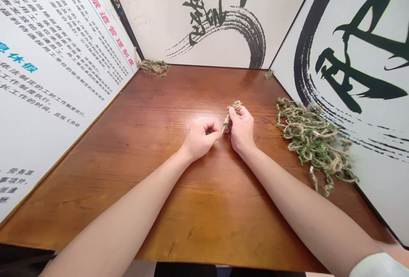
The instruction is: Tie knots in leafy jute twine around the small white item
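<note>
My right hand [241, 130] is closed around a short piece of jute twine with small green leaves [232, 110], which sticks out above and to the left of the fingers. My left hand [200, 137] is curled just left of it, fingers bent in a pinch near the lower end of the twine. Both hands rest over the middle of a brown wooden table [179, 209].
A loose heap of the same leafy twine [315, 140] lies at the right by the wall board. A smaller clump [155, 67] sits in the far left corner, and a tiny bit [270, 73] at the far right corner. Printed boards wall in three sides.
</note>
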Available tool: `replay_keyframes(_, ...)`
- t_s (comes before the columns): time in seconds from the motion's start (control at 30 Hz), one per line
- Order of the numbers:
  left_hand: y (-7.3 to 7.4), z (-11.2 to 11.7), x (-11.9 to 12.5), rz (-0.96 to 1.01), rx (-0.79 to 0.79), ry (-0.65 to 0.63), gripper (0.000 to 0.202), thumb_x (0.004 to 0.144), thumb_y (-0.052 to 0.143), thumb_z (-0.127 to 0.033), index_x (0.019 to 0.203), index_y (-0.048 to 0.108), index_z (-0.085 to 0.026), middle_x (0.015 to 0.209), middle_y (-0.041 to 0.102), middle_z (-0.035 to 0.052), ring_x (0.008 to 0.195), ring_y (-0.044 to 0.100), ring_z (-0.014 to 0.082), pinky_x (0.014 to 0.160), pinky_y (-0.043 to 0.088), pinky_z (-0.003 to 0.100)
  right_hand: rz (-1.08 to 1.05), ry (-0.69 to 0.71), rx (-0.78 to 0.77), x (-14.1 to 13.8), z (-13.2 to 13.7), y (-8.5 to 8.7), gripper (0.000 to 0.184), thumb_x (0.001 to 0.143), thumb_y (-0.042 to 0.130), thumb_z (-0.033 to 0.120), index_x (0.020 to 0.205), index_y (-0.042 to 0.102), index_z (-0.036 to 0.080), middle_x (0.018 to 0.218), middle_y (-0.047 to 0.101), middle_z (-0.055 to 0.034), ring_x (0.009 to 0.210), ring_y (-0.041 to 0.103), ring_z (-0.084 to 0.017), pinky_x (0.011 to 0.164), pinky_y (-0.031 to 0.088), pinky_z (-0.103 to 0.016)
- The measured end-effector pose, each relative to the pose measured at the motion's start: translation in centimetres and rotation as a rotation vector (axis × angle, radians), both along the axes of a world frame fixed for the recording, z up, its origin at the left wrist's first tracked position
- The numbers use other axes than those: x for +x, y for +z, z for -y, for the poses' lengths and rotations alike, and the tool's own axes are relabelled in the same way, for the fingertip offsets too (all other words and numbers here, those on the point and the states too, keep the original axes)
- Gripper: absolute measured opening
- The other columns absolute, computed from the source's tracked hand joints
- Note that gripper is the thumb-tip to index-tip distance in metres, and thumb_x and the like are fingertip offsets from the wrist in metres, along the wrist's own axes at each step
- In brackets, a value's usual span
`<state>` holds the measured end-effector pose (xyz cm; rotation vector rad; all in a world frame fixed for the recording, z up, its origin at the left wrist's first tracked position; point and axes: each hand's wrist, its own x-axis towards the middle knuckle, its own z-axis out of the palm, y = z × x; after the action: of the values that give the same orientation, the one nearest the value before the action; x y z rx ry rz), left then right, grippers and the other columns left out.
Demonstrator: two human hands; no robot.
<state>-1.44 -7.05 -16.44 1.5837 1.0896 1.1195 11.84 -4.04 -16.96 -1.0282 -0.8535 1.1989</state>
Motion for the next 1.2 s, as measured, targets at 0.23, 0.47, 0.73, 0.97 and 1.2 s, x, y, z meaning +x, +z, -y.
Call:
replay_keyframes(0.23,0.2,0.2,0.1,0.002,-0.057,-0.054,0.021,0.069,0.062,-0.032,0.059,0.051,-0.017,0.059,0.052,-0.0006,0.059,0.043,0.0119,0.060,0.034,0.029,-0.027,-0.019,-0.028,-0.1,-0.1,0.1,0.009,0.097,0.053,0.016,0.089,0.052,0.018,0.050,0.046,0.0096,0.040,0.038,-0.007,0.039,0.033,-0.020)
replay_keyframes(0.47,0.3,0.2,0.2,-0.036,-0.062,-0.103,0.020,0.069,0.062,-0.032,0.060,0.053,-0.016,0.060,0.052,-0.0003,0.059,0.043,0.0119,0.059,0.033,0.029,-0.020,-0.017,-0.007,0.0,-0.2,-0.3,0.018,0.097,0.057,0.019,0.084,0.045,0.020,0.052,0.050,0.0090,0.042,0.042,-0.007,0.044,0.037,-0.020)
replay_keyframes(0.73,0.7,0.6,0.4,-0.085,-0.014,-0.149,0.015,0.069,0.057,-0.027,0.059,0.052,-0.017,0.058,0.052,-0.0009,0.058,0.042,0.0116,0.058,0.032,0.028,0.012,-0.009,0.013,0.3,-0.5,-1.0,0.019,0.095,0.060,0.024,0.085,0.045,0.020,0.053,0.052,0.0084,0.045,0.047,-0.008,0.049,0.042,-0.021)
replay_keyframes(0.97,0.7,0.5,0.1,-0.121,0.036,-0.122,0.015,0.068,0.055,-0.026,0.057,0.049,-0.018,0.056,0.049,-0.0017,0.056,0.041,0.0113,0.058,0.033,0.028,-0.014,-0.029,-0.019,0.2,-0.6,-0.6,0.017,0.096,0.058,0.024,0.085,0.045,0.020,0.052,0.053,0.0079,0.042,0.045,-0.008,0.043,0.035,-0.020)
replay_keyframes(1.2,0.8,-0.5,-1.0,-0.576,-0.015,0.468,0.009,0.080,0.060,-0.025,0.075,0.064,-0.019,0.078,0.070,0.0071,0.078,0.062,0.0270,0.078,0.044,0.042,-0.061,-0.010,-0.031,0.3,-0.8,-0.6,0.020,0.079,0.073,0.024,0.078,0.055,0.015,0.070,0.065,0.0005,0.061,0.063,-0.010,0.054,0.048,-0.020)
